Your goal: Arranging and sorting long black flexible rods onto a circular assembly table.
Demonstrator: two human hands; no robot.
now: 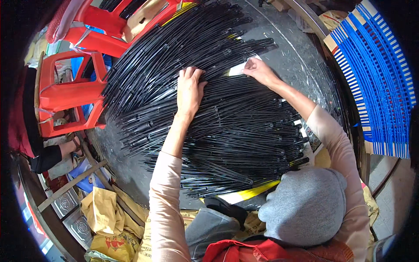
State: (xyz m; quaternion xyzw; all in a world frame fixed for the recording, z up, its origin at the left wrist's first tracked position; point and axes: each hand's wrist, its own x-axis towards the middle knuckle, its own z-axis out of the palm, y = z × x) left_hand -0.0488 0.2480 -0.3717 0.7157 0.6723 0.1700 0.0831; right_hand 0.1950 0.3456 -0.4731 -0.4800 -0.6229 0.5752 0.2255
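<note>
Long, thin black strips [227, 109] with small fittings along them lie heaped in overlapping bundles across a dark round table [301, 56]. My left hand [190, 89] rests on the middle of the heap, its fingers bent down around some strips. To the right, my right hand [260, 72] has thumb and fingers pinched together beside a white patch of sheet [238, 69] that shows between bundles. Whatever lies in that pinch is too small to make out. A yellow and white sheet [248, 193] shows from beneath the heap's near edge.
Red plastic stools [67, 102] stand at the left. A blue-strung rack [375, 78] is at the right. Brown paper bags [102, 212] lie at the lower left. Between my forearms are a grey knitted cap [305, 207] and red clothing [244, 251]. A person's foot [77, 145] shows at the left.
</note>
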